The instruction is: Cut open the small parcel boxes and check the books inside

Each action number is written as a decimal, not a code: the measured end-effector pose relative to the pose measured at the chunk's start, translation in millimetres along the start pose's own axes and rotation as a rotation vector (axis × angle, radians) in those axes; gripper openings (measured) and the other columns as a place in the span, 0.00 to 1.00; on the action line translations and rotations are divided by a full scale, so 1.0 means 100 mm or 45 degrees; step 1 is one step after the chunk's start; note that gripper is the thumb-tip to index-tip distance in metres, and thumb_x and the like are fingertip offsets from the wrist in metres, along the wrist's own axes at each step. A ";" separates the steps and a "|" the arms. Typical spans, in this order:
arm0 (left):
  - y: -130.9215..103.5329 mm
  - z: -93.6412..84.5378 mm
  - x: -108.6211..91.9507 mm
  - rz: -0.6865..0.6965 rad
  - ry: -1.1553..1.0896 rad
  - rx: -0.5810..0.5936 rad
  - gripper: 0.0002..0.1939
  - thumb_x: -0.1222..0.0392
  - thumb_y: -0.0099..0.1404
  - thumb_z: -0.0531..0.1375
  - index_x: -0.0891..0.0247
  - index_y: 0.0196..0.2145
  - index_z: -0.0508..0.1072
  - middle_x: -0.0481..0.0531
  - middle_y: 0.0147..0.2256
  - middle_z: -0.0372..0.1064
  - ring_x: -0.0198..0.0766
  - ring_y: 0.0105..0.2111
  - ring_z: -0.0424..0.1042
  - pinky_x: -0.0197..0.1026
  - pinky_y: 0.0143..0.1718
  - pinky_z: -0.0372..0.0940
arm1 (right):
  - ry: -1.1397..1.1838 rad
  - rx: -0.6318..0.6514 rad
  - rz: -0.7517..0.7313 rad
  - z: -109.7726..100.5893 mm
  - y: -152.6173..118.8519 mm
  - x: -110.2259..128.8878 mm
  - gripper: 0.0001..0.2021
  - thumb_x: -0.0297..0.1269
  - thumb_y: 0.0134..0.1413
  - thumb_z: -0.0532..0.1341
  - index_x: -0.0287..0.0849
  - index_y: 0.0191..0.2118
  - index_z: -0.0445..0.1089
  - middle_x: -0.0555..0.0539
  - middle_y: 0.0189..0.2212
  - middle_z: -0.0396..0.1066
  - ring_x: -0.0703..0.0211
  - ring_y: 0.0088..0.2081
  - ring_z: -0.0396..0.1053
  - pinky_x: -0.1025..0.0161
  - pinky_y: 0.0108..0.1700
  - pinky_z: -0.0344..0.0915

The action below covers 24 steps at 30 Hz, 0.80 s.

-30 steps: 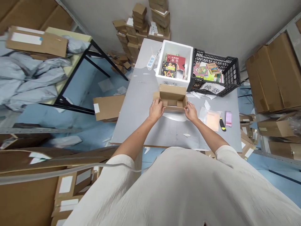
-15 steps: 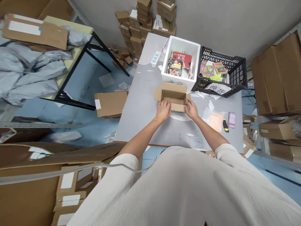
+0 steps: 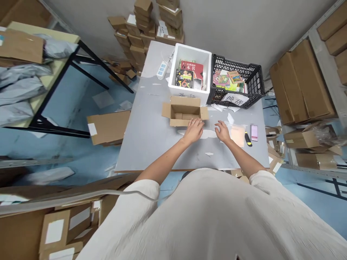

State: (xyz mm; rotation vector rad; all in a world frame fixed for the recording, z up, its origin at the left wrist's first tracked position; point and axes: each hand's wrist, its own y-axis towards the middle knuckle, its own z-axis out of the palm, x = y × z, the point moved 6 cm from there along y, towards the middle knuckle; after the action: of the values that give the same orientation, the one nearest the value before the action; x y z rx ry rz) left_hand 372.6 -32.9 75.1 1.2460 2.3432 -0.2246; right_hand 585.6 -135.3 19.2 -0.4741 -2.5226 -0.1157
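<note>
A small open carton (image 3: pixel 178 122) stands on the grey table (image 3: pixel 151 137), its flaps folded outward. My left hand (image 3: pixel 193 130) lies at the right end of the carton's front flap, fingers stretched out over its edge; whether they press on it I cannot tell. Right of the carton, apart from it, my right hand (image 3: pixel 222 131) hovers low over the table with loosely bent, separate fingers and nothing in them. Just beyond that hand are a pale orange sheet or packet (image 3: pixel 237 135), a black and yellow cutter (image 3: pixel 247 139) and a phone (image 3: pixel 254 132).
Behind the carton stand a white foam box (image 3: pixel 173 88) and a black plastic crate (image 3: pixel 214 97), both with books inside. A power strip (image 3: pixel 162 70) lies at the left. Paper scraps (image 3: pixel 230 118) are strewn about. Stacked cartons (image 3: pixel 137 54) line the wall.
My right hand has left the carton's right side and moved off to the right. My left hand has shifted rightward along the front flap. The whole view has swung right.
</note>
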 end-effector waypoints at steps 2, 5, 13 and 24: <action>0.05 0.11 -0.19 0.054 -0.008 0.020 0.24 0.62 0.77 0.54 0.60 0.66 0.76 0.65 0.72 0.68 0.58 0.74 0.63 0.69 0.80 0.51 | -0.042 0.031 0.061 -0.07 -0.15 -0.20 0.19 0.39 0.73 0.57 0.44 0.61 0.78 0.35 0.72 0.68 0.37 0.70 0.68 0.38 0.74 0.66; 0.13 0.34 -0.46 0.094 -0.011 0.088 0.23 0.62 0.77 0.54 0.59 0.65 0.76 0.65 0.72 0.68 0.57 0.73 0.65 0.67 0.78 0.55 | -0.118 0.102 0.177 -0.18 -0.37 -0.52 0.20 0.37 0.73 0.57 0.43 0.62 0.78 0.35 0.71 0.69 0.38 0.69 0.69 0.42 0.71 0.68; 0.31 1.13 -0.97 0.094 0.001 0.394 0.25 0.64 0.77 0.56 0.59 0.68 0.75 0.63 0.73 0.67 0.56 0.72 0.67 0.61 0.76 0.59 | -0.288 0.275 0.540 -0.41 -0.81 -1.42 0.22 0.36 0.73 0.59 0.42 0.66 0.76 0.36 0.70 0.69 0.40 0.67 0.69 0.50 0.66 0.69; 0.47 2.02 -1.37 -0.061 0.010 0.696 0.27 0.62 0.78 0.56 0.60 0.72 0.71 0.63 0.75 0.65 0.56 0.73 0.67 0.57 0.74 0.64 | -0.411 0.445 0.541 -0.34 -1.00 -1.88 0.28 0.43 0.74 0.61 0.42 0.74 0.69 0.34 0.80 0.56 0.35 0.73 0.60 0.45 0.71 0.62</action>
State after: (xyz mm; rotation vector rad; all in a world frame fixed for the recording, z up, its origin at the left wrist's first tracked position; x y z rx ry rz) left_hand 543.3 -179.0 -32.2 1.4230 2.4012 -0.9270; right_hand 714.3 -293.1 -53.2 -0.9243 -2.6016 0.5945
